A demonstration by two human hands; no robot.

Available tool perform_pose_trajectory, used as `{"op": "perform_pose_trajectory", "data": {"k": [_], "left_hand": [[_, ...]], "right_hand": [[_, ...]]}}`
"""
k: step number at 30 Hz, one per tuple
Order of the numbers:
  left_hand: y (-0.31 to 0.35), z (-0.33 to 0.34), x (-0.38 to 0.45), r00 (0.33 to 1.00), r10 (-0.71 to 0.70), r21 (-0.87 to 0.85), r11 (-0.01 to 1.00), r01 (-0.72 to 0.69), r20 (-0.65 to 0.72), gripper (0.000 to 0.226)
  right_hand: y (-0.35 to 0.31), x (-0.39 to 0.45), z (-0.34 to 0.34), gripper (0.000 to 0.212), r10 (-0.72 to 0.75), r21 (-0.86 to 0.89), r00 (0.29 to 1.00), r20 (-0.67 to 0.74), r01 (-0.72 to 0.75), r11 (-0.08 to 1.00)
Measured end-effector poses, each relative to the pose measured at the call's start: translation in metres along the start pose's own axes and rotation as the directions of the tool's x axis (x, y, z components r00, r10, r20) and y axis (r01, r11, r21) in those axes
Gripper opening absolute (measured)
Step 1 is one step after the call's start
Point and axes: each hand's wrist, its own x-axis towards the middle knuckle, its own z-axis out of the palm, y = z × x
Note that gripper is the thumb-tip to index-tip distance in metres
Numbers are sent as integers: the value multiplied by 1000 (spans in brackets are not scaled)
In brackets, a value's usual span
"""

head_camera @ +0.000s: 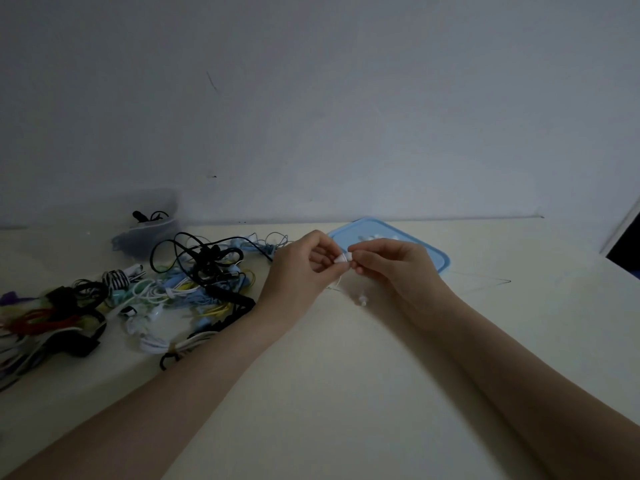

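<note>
**Two hands on one white earbud**

Both hands were close together above the bench, just in front of the blue lid. Left hand pinched the white earbud between thumb and fingertips, with the other fingers curled in. Right hand pinched the same earbud from the opposite side with thumb and forefinger, the rest of its fingers curled.

Earbud was off the bench, held in the air between the two hands and touching both. Thin white cord hung down from it toward the bench; could not tell where it ended. Small white piece lay on the bench just below the hands, touching neither.

Blue lid sat flat at the back, near the wall. It had a few white bits on it, partly hidden by the right hand. Thin dark wire ran along the bench to the right of the right wrist.

Tangled pile of cables covered the bench left of the left forearm: white, pale blue, yellow and green. Black cable was looped on top of it. Clear tub stood behind the pile by the wall, with something black inside.

Light was dim, so fine detail on the earbud was unclear.
</note>
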Motion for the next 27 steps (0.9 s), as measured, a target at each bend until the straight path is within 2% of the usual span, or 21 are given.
{"op": "perform_pose_trajectory", "data": {"k": [9,12,15,19,22,24,27], "left_hand": [[2,-5,-5,997,53,16,998,-54,47,30],[1,-5,-6,998,20,0,1000,-20,64,27],[2,-7,-5,994,-29,-102,994,40,101,24],[2,-7,-3,992,-40,-119,991,54,120,24],[1,-6,-3,993,-39,-80,996,49,114,22],[0,-5,-2,992,-36,-61,997,44,123,23],[-4,-3,-2,996,-9,12,1000,8,88,24]], "right_hand": [[-4,-2,-5,8,100,14,993,69,-101,995],[-6,-2,-5,10,170,47,982,85,-175,984],[-9,-4,-6,12,225,140,967,122,-241,960],[-10,-4,-5,12,223,166,968,117,-240,956],[-7,-4,-5,9,153,-1,985,74,-154,988],[-8,-4,-4,9,74,-193,997,26,-67,979],[-17,3,-8,10,-127,-538,987,-100,54,841]]}}
